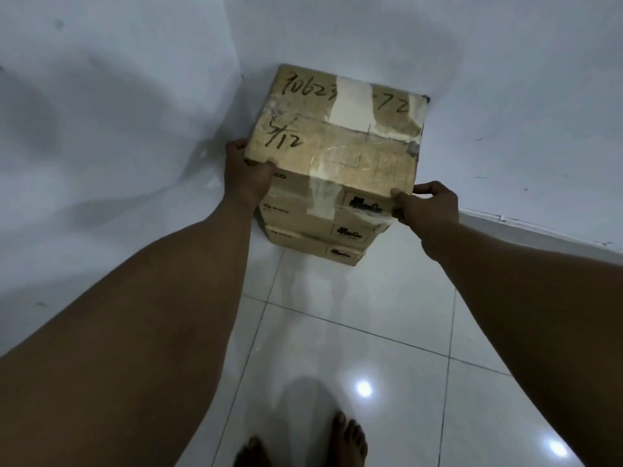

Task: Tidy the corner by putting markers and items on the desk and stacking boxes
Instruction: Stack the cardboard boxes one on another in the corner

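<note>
Gripping the top box (337, 129) at its two near corners, both hands clamped on cardboard. Left hand (247, 178) at the near-left corner, thumb over the top edge, fingers curled round the side. Right hand (426, 205) at the near-right corner, thumb and fingertips pinching the edge beside crumpled clear tape (371, 215). Forearms stretched forward and down, well apart. Top box brown, taped across the lid, marked by hand "70623", "72" and "5/12", with a pale patch (354, 99) on the lid. Seated on, or just above, a stack (317, 235) of similar boxes; contact not discernible. Stack standing on the floor (354, 332) in the room corner, far sides close against both white walls (118, 112). Lower boxes printed with small logos on the near face, a dark label at the right of each. Floor of glossy white tiles, with bright light reflections. Bare feet (349, 436) at the bottom edge, near the stack.
</note>
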